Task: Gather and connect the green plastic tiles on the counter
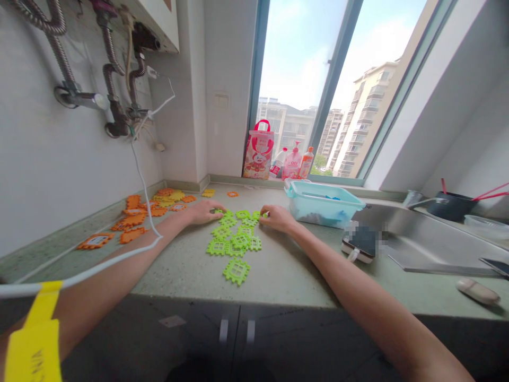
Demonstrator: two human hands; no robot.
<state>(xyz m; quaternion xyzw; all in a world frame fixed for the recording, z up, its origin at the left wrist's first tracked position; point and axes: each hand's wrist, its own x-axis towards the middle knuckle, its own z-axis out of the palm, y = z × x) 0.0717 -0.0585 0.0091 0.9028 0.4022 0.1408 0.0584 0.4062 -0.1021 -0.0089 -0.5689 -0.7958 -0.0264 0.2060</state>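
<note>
**Counter (pixel 278 281), items left to right**

1. Orange tiles (pixel 135 218): scattered heap along the left wall, with a few yellow tiles (pixel 172 198) behind. Well apart from both hands, untouched.
2. White cable (pixel 119 259): trails across the left forearm.
3. Left hand (pixel 202 211): fingers bent down onto the far-left edge of the green tiles. Whether the grip pinches or only presses, I cannot tell.
4. Green tiles (pixel 236 237): mid-counter between the hands. About a dozen lie edge to edge, apparently locked into one patch. Judged partly assembled.
5. Single green tile (pixel 237 270): lies alone just in front of the patch, not joined.
6. Right hand (pixel 277 217): grip pressed together, pinching the patch's far-right edge.
7. Blue tub (pixel 322 204): just beside the right hand.
8. Phone (pixel 360 244), then the sink (pixel 429 239).
</note>
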